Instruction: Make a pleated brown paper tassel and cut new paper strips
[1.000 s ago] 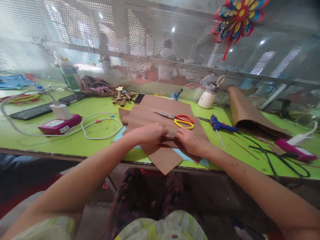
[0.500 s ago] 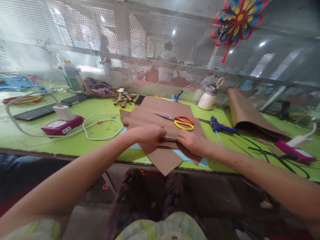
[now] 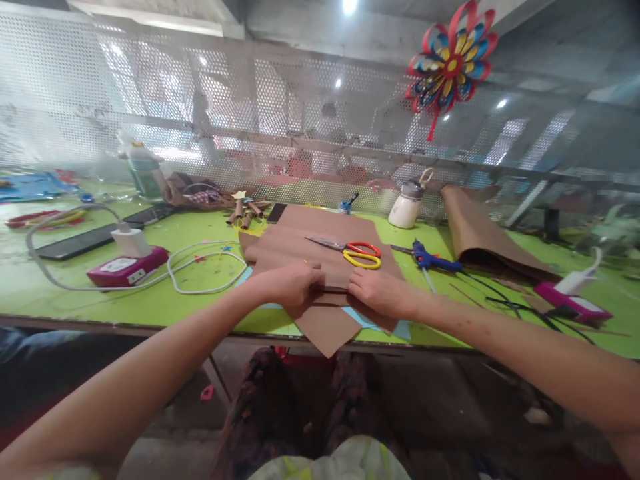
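A sheet of brown paper [image 3: 320, 240] lies on the green table [image 3: 200, 280], one corner hanging over the front edge. My left hand [image 3: 287, 283] and my right hand [image 3: 375, 292] rest on it side by side, fingers curled, pinching a thin rolled strip of the paper [image 3: 335, 291] between them. Red and yellow scissors [image 3: 357, 253] lie on the paper just beyond my hands. Light blue paper [image 3: 370, 323] peeks out under the brown sheet.
A blue glue gun [image 3: 433, 260] with a black cord lies right of the scissors. A brown paper roll [image 3: 480, 233], a white jar [image 3: 405, 207], pink power boxes [image 3: 127, 270] [image 3: 573, 303], white cable, phones and a perforated metal screen with a paper flower [image 3: 450, 63] surround the work area.
The view has tilted up slightly, so the table sits lower in frame. Both hands stay on the rolled paper in the same grip.
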`<move>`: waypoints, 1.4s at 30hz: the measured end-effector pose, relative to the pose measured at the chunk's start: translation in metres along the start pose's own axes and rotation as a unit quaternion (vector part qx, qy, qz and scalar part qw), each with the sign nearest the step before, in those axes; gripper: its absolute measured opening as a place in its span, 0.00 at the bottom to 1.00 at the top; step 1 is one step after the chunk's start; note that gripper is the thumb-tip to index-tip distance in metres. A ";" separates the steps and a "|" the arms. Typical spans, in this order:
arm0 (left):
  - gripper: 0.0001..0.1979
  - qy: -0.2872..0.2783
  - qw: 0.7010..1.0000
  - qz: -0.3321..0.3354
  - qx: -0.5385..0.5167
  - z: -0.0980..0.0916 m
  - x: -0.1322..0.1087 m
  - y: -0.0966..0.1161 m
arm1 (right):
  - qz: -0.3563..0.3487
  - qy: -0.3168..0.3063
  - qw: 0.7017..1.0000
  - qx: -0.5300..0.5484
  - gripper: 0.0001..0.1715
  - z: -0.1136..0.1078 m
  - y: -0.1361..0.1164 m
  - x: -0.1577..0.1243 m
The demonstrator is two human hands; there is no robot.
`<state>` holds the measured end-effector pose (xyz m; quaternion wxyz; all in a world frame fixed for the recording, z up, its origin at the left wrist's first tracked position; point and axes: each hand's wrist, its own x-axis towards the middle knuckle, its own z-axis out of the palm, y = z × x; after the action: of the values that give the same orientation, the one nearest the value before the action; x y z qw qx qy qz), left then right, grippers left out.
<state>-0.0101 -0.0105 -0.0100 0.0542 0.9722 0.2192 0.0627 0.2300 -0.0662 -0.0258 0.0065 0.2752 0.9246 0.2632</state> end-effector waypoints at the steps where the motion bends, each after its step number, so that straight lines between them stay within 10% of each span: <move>1: 0.07 -0.030 0.998 0.000 -0.047 -0.007 0.005 -0.002 | 0.003 0.008 1.000 0.001 0.10 0.000 0.001 0.001; 7: 0.20 -0.039 0.989 0.004 -0.139 -0.031 0.034 -0.007 | 0.044 0.092 0.995 -0.008 0.14 0.000 0.007 0.011; 19: 0.21 -0.010 0.968 -0.092 -0.232 -0.011 0.018 -0.026 | 0.184 0.135 0.968 0.105 0.07 -0.009 0.018 0.029; 26: 0.22 0.047 0.971 -0.094 -0.213 -0.014 0.019 -0.011 | 0.341 0.124 0.777 0.514 0.18 -0.010 0.042 0.032; 33: 0.20 0.095 0.977 -0.056 -0.184 -0.013 0.023 0.004 | 0.357 0.171 0.614 0.683 0.23 0.004 0.026 0.036; 42: 0.21 0.103 0.974 -0.029 -0.201 -0.011 0.024 0.005 | 0.386 0.235 0.596 0.664 0.22 0.010 0.022 0.031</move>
<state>0.0123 -0.0035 0.0036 0.2274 0.9231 0.2344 0.2032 0.2160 -0.0296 -0.0196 -0.4975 0.4638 0.6209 -0.3896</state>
